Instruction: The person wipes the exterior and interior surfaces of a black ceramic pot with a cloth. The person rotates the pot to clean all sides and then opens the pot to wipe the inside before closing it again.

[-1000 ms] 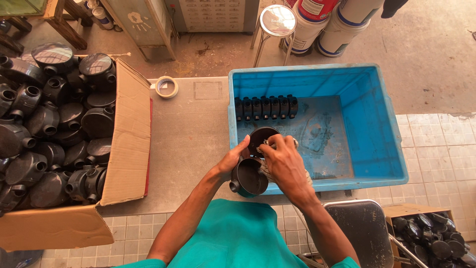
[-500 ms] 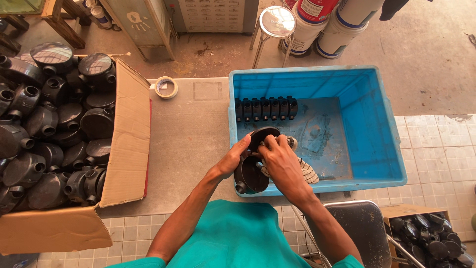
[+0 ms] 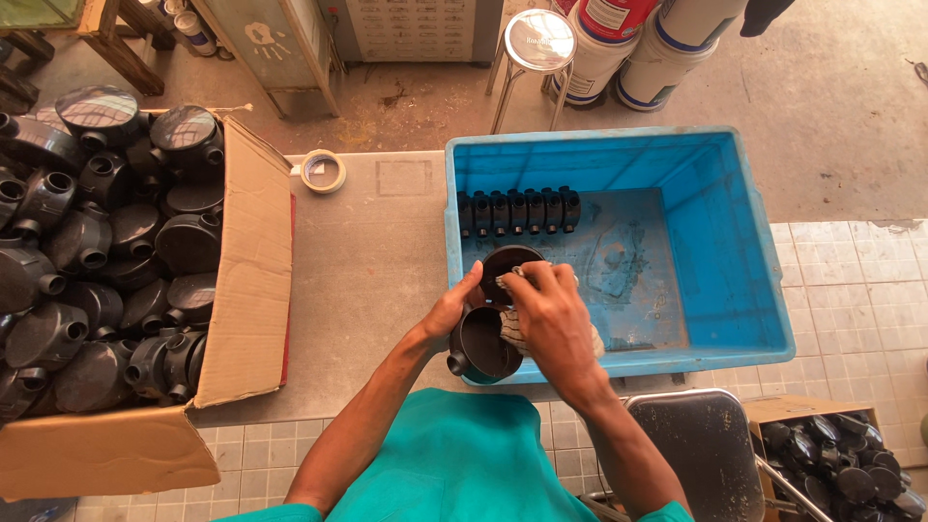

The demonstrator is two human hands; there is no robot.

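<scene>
Two hands are busy over the near wall of the blue crate [image 3: 619, 362]. The left hand [image 3: 454, 307] is wrapped around a round black box [image 3: 481, 343] from its left side, fingers closed on it, and the box sits right at the crate's near edge. The right hand [image 3: 551, 319] is pressed down on a pale cloth [image 3: 517, 333], pinching it against the box. A black round lid [image 3: 507, 263] shows just past the fingers, a little deeper in the crate. Half a second ago the box and hands looked almost the same, only the cloth hand has slid a bit over the box, so the rubbing seems to be going on and not done. Past the hands, a row of small black clips [image 3: 517, 211] lines the far part of the crate, well apart from the grip. To the left of the grip there is bare grey table [image 3: 377, 251], then a cardboard box [image 3: 246, 280] full of more black boxes. A tape roll [image 3: 322, 171] lies far off to the left. The crate floor to the right of the hands is open.
</scene>
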